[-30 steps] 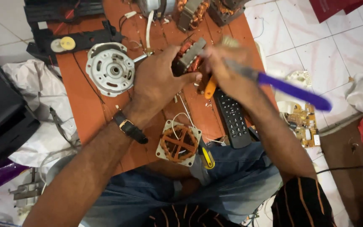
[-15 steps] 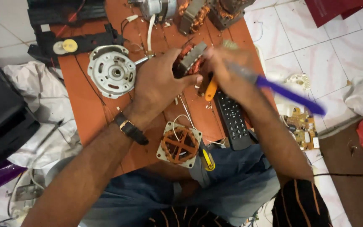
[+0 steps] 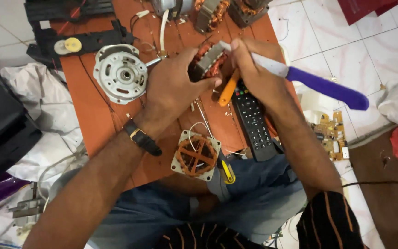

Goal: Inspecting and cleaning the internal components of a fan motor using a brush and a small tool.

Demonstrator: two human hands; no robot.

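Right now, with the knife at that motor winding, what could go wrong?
1. The knife is worked at the stator right beside the left hand that holds it; a slip could cut those fingers.
2. The blade could nick the copper winding.
3. The orange-handled tool and remote control lie just under the right hand and could get knocked off the board.

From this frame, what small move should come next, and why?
Probably a short push of the knife tip along the copper winding. The left hand grips the stator on the board, and the right hand holds the blade at its top edge.
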